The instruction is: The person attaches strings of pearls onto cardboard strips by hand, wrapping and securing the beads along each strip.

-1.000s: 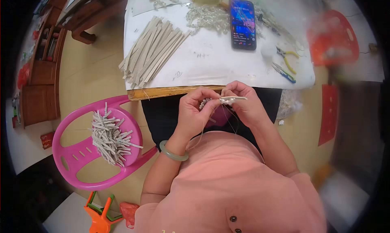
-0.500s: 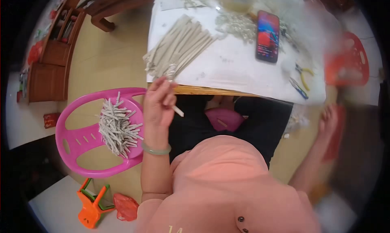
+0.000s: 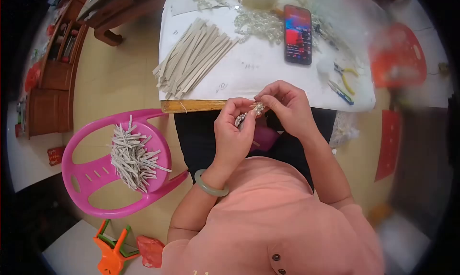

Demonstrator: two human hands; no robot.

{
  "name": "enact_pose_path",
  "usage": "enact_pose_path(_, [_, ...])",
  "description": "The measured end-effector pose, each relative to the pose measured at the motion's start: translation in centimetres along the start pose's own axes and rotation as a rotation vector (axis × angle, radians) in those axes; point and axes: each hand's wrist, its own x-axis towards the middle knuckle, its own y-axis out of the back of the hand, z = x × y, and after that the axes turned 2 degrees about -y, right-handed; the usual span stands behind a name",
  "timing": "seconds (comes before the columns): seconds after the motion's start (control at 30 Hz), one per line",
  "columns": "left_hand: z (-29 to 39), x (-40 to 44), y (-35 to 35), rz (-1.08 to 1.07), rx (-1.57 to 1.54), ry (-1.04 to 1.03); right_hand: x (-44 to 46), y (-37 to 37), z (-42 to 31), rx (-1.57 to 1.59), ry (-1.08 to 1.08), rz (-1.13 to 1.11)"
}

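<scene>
My left hand (image 3: pixel 233 127), with a pale bangle at its wrist, is closed on a small string of beads (image 3: pixel 240 119) just off the table's front edge. My right hand (image 3: pixel 287 109) pinches the light-coloured beaded end (image 3: pixel 259 108) of the same piece, and the fingertips of both hands nearly meet there. Beyond them on the white-covered table (image 3: pixel 230 78) lies a fanned pile of flat grey-beige strips (image 3: pixel 194 59).
A phone (image 3: pixel 297 35) lies beside heaped clear beads (image 3: pixel 258 24). Pliers with yellow handles (image 3: pixel 349 78) and blue-handled ones (image 3: pixel 341 92) sit at the table's right. A pink chair (image 3: pixel 76 152) at left holds many short strips (image 3: pixel 136 157). An orange stool (image 3: pixel 111 258) stands lower left.
My left hand has come back from beside the strip pile to the front of my body. My right hand, away at the far right half a second ago, is again at the beads.
</scene>
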Motion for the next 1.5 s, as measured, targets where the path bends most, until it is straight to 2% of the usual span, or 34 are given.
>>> enact_pose_path(0.03, [-0.2,-0.1,0.1,0.008,-0.058,-0.021,0.0,-0.1,0.2,-0.003,-0.006,-0.005])
enact_pose_path(0.1, [0.2,-0.3,0.3,-0.026,-0.141,0.033,-0.1,0.0,0.5,0.298,-0.116,0.043])
enact_pose_path(0.13, [0.4,-0.3,0.3,-0.063,-0.222,0.086,-0.2,0.2,0.8,0.3,-0.116,0.051])
enact_pose_path(0.2, [0.1,-0.4,-0.2,-0.094,-0.211,0.059,-0.4,0.6,1.4,0.504,-0.157,0.097])
enact_pose_path(0.27, [-0.5,-0.5,-0.4,-0.127,-0.203,0.032,-0.7,0.6,1.4,0.453,-0.153,0.159])
enact_pose_path(0.33, [-1.2,-0.5,-0.1,-0.11,0.352,-0.158,-0.9,0.7,1.3,0.397,-0.156,0.21])
enact_pose_path(0.37, [-1.1,-0.4,-0.3,-0.108,0.351,-0.156,-0.9,0.6,1.1,0.311,-0.121,0.225])
enact_pose_path(0.43, [-0.7,-0.1,-0.7,-0.036,0.607,-0.625,-0.7,0.4,0.9,0.226,-0.087,0.228])
enact_pose_path(0.5, [-0.9,-0.1,-0.5,-0.009,0.636,-0.661,-0.5,0.2,0.8,0.255,-0.096,0.222])
enact_pose_path(0.57, [-1.3,0.2,-0.1,0.044,0.793,-0.814,-0.4,-0.2,0.6,0.235,-0.097,0.222])
enact_pose_path(0.67, [-1.0,0.3,0.3,-0.035,0.8,-0.799,-0.5,0.0,0.7,0.214,-0.119,0.222])
enact_pose_path(0.8, [-1.5,0.4,0.0,-0.005,0.752,-0.812,-0.7,0.3,0.4,0.225,-0.084,0.253])
enact_pose_path(0.83, [-1.5,0.4,0.2,0.011,0.686,-0.684,-0.5,0.5,0.3,0.224,-0.084,0.253])
enact_pose_path(0.87, [-1.6,0.3,0.3,0.027,0.619,-0.557,-0.2,1.0,0.1,0.219,0.04,0.341])
enact_pose_path(0.9, [-1.8,0.4,0.4,0.029,0.62,-0.556,-0.1,1.4,-0.2,0.212,0.165,0.427])
enact_pose_path(0.93, [-2.1,0.4,0.4,0.081,0.406,-0.347,-0.4,2.0,-1.0,0.194,0.186,0.446])
enact_pose_path(0.97, [-2.2,0.5,0.5,0.131,0.191,-0.139,-0.8,3.1,-1.1,0.16,0.166,0.42])
enact_pose_path(1.0, [-2.1,0.5,1.0,0.057,0.109,-0.015,-1.2,3.7,-1.3,0.078,0.131,0.348])
enact_pose_path(1.03, [-1.8,0.6,1.0,0.058,0.107,-0.014,-1.6,3.9,-1.6,-0.004,0.096,0.278])
enact_pose_path(1.1, [-1.1,1.0,0.7,0.054,-0.185,0.188,-2.4,2.7,-1.1,-0.13,-0.033,0.174])
enact_pose_path(1.17, [-0.9,1.0,0.6,0.028,-0.244,0.196,-2.8,0.9,0.2,-0.132,-0.039,0.18])
enact_pose_path(1.23, [-1.0,0.9,0.6,0.004,-0.299,0.204,-2.4,0.2,1.5,-0.407,0.285,0.22])
enact_pose_path(1.33, [-1.2,0.8,0.7,-0.036,-0.288,0.191,-2.5,-0.4,0.5,-0.565,0.287,0.216])
enact_pose_path(1.5, [-0.6,0.7,0.4,-0.047,-0.238,0.218,-2.6,-0.4,0.4,-0.533,0.226,0.223])
